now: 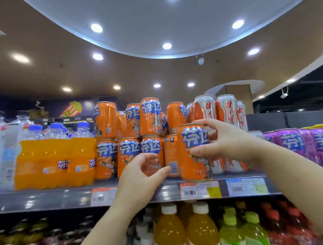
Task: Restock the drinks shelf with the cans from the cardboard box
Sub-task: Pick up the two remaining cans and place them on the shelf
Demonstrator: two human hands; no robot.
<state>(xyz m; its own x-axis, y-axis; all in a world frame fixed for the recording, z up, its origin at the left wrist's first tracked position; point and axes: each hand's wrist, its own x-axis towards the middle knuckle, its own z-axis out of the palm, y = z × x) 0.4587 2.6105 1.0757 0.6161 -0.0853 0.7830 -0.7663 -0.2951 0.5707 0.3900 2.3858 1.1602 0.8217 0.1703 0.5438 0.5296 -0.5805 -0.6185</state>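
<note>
Right hand (224, 141) grips an upright orange can (194, 152) at the shelf (45, 200) edge; left hand (142, 176), loosely curled, hovers empty just beside it.

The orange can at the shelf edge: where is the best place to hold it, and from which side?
Grip the orange can around its upper body from the right, as the right hand does. It stands upright, cans crowd its left and back, and the front faces out.

Our two arms, bare

Our left hand (140, 176) and right hand (224, 141) seem ringless; forearms show no sleeves or watches.
</note>
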